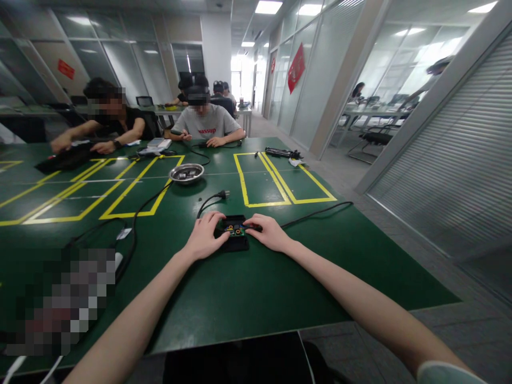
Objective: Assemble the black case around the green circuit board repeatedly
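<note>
A small black box with its lid off [235, 234] lies on the green table [248, 288], showing a green circuit board with round parts. My left hand [205, 236] rests on the box's left side, fingers curled against it. My right hand [269, 232] lies at its right side, fingers closed on a thin dark tool whose tip points onto the board. One black cable with a plug [222, 195] leaves the box to the far side, another cable [316, 213] runs off to the right.
A metal bowl [186, 173] with small parts stands beyond the box among yellow tape rectangles [280, 184]. Two people sit at the far edge with devices. More black cables [132, 234] run on the left. A black tool [282, 153] lies far right.
</note>
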`<state>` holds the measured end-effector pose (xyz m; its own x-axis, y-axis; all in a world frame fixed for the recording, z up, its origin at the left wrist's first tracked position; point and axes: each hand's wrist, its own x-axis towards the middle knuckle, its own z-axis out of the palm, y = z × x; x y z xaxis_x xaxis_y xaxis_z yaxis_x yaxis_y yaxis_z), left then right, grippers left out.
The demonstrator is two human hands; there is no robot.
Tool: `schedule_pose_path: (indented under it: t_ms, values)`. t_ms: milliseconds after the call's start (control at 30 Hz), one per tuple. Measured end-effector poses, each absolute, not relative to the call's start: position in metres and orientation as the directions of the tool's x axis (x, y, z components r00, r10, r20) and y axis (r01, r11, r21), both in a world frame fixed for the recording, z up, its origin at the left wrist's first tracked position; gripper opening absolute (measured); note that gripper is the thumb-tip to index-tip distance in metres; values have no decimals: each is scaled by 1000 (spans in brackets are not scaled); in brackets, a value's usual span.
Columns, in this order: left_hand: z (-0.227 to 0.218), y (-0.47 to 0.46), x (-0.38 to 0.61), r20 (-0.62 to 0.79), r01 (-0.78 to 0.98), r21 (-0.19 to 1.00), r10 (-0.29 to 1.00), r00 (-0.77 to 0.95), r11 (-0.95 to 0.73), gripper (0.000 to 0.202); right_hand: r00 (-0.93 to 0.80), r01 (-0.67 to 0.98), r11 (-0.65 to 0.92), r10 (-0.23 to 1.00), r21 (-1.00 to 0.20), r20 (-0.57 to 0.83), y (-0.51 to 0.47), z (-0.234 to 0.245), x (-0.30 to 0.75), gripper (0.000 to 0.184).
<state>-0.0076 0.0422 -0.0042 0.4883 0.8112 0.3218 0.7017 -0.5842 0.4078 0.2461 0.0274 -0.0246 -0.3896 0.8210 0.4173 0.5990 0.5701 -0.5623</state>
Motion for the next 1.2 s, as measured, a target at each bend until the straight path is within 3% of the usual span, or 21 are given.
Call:
schedule_pose_path:
  t_ms: [167, 400, 533, 667, 800, 1033, 1200]
  values:
    - [1, 51, -30, 326, 572, 484, 743, 584, -662, 13, -371, 588, 565, 824, -578, 429, 29, -25, 246, 13]
    - [15, 48, -32, 318, 526, 591, 775, 545, -612, 17, -329, 622, 563, 819, -545, 470, 25, -17, 247, 8]
    - [24, 44, -36, 154, 497, 735, 827, 541, -461, 23, -403, 540, 648, 760, -538, 510, 16, -8, 250, 12]
    - [28, 40, -39, -18, 465, 813, 783, 622, -351, 23, -494, 473, 702, 712, -532, 500, 7, -7, 251, 10]
    - [25, 38, -37, -49, 464, 822, 770, 636, -331, 23, -558, 490, 737, 675, -465, 482, 8, -10, 253, 9]
    - [17, 40, -34, 51, 498, 739, 774, 631, -454, 20, -583, 552, 752, 657, -360, 478, 16, -10, 259, 12]
    - [18, 37, -31, 134, 485, 707, 771, 623, -514, 17, -567, 570, 717, 697, -402, 438, 18, -12, 259, 14]
